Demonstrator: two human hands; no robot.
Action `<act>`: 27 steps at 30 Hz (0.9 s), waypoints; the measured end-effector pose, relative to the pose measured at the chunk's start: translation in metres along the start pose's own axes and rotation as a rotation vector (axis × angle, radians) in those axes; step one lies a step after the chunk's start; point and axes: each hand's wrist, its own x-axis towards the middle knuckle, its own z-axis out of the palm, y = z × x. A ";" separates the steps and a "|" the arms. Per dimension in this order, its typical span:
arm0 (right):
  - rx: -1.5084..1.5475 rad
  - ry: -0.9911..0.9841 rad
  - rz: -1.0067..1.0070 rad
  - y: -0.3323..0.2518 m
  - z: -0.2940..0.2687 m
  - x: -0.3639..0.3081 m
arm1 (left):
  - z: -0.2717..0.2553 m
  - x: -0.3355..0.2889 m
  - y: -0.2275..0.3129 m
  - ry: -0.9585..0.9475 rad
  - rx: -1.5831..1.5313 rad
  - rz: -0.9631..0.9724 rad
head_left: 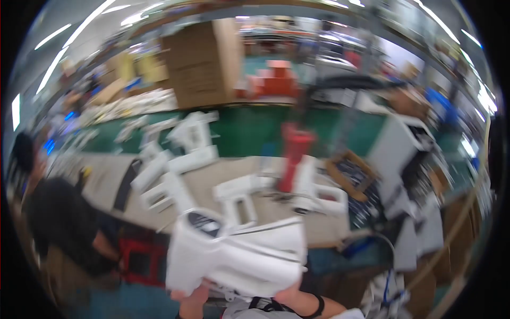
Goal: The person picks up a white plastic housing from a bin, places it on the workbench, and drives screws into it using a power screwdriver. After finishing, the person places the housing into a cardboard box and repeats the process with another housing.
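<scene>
A large white plastic housing [239, 258] is held up close in front of me, over the near edge of the bench. It has a dark oval panel at its upper left and dark lines along its right part. My left hand [192, 297] grips its lower left end from below. Under the lower right side, my right hand [289, 291] holds it too, a dark band around that wrist. The housing hides most of my fingers. Just beyond it on the bench lies a white handled plastic part [239, 199].
More white parts [167, 178] lie to the left, near a blurred red upright object [295, 157]. At right are a brown box of small dark pieces [350, 175] and a tall white casing [396, 151]. A cardboard box [194, 66] stands behind. A person [66, 220] sits at left.
</scene>
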 end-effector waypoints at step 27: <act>0.218 0.469 -0.501 -0.124 -0.114 -0.201 | 0.064 -0.052 -0.152 -1.660 0.605 0.064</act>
